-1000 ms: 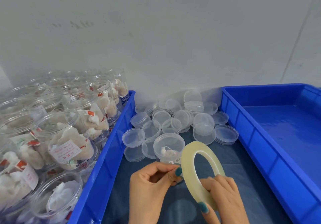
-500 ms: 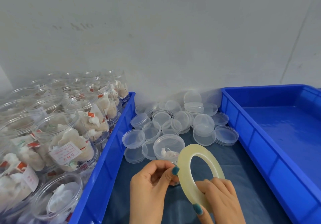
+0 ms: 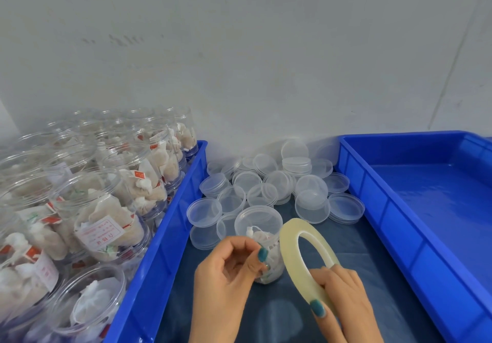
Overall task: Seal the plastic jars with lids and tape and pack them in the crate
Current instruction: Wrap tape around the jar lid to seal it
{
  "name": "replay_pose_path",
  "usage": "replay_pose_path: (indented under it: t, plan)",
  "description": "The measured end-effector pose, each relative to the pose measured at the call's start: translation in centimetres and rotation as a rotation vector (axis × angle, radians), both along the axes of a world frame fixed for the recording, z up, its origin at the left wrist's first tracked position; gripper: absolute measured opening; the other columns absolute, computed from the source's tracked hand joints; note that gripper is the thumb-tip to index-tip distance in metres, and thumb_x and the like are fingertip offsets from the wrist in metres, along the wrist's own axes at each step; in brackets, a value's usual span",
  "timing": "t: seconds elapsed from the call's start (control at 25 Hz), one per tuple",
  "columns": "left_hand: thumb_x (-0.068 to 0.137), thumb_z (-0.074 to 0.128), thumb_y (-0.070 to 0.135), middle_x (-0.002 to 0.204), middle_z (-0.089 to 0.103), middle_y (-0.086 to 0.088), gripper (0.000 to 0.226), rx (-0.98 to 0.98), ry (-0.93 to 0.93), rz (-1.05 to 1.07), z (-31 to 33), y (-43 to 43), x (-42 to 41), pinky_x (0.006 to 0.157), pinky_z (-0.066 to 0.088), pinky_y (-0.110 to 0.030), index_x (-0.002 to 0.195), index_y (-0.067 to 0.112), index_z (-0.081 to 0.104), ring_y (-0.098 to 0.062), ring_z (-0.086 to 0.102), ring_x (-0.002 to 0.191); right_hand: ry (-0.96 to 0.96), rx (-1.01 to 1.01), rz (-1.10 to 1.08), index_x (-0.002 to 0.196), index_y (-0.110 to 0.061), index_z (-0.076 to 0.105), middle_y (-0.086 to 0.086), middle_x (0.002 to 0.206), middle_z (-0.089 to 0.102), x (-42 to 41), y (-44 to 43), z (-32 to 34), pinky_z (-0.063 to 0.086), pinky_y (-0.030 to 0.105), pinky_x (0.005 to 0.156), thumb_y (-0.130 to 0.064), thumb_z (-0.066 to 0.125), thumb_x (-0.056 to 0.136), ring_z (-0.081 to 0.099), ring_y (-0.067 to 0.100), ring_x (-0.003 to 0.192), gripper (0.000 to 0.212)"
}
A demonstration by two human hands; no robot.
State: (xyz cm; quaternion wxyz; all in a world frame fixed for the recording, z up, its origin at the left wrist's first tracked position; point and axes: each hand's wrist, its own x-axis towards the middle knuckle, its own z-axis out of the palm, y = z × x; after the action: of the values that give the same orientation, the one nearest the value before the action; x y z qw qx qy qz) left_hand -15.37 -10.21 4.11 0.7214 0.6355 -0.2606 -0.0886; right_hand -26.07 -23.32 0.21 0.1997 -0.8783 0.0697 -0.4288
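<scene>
A small clear jar [image 3: 257, 219] of tea bags, its lid on, stands on the dark blue cloth [image 3: 372, 252] between my hands. My right hand [image 3: 343, 297] grips the lower rim of a pale yellow tape roll [image 3: 289, 254], held upright just right of the jar. My left hand [image 3: 226, 270] is in front of the jar's left side. Its thumb and forefinger pinch what looks like the clear tape end, a little away from the roll. The empty blue crate [image 3: 354, 183] lies on the right.
A blue crate [image 3: 170, 236] on the left holds several open jars [image 3: 101, 209] filled with tea bags. A heap of clear lids [image 3: 279, 180] lies behind the jar, against the grey wall. Both crate walls hem in the cloth strip.
My left hand's pinched fingers have drawn left, off the roll's edge and in front of the jar. The roll has tilted slightly and my right hand has stayed low on it.
</scene>
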Motion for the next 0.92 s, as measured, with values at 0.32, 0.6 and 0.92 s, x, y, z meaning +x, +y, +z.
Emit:
replay_pose_path:
  t: [0.32, 0.6, 0.92]
  plan:
    - [0.048, 0.087, 0.034, 0.089, 0.075, 0.000, 0.049, 0.169, 0.030, -0.286, 1.3, 0.6, 1.4, 0.073, 0.056, -0.019, 0.096, 0.042, 0.077, -0.013, 0.071, 0.077, 0.548, -0.085, -0.020, 0.054, -0.044, 0.050, -0.023, 0.061, 0.049, 1.1, -1.1, 1.2, 0.028, 0.011, 0.064, -0.056, 0.029, 0.079, 0.041, -0.008, 0.060, 0.035]
    - [0.058, 0.080, 0.035, 0.086, 0.077, -0.005, 0.032, 0.159, 0.091, -0.267, 1.0, 0.9, 2.0, 0.066, 0.057, -0.020, 0.090, 0.032, 0.080, -0.020, 0.074, 0.078, 1.036, -0.031, 0.088, 0.058, -0.063, 0.052, -0.044, 0.070, 0.049, 1.9, -0.8, 3.7, 0.016, 0.002, 0.068, -0.014, 0.038, 0.096, 0.025, -0.003, 0.065, 0.064]
    - [0.057, 0.079, 0.035, 0.085, 0.077, 0.001, 0.020, 0.036, -0.183, -0.008, 0.1, 0.4, 0.1, 0.071, 0.056, -0.018, 0.076, 0.028, 0.081, -0.014, 0.073, 0.079, 0.157, -0.012, 0.018, 0.086, -0.038, 0.045, -0.039, 0.089, 0.023, 0.2, -0.1, 0.0, 0.027, 0.004, 0.055, -0.053, 0.006, 0.104, 0.028, -0.024, 0.086, 0.046]
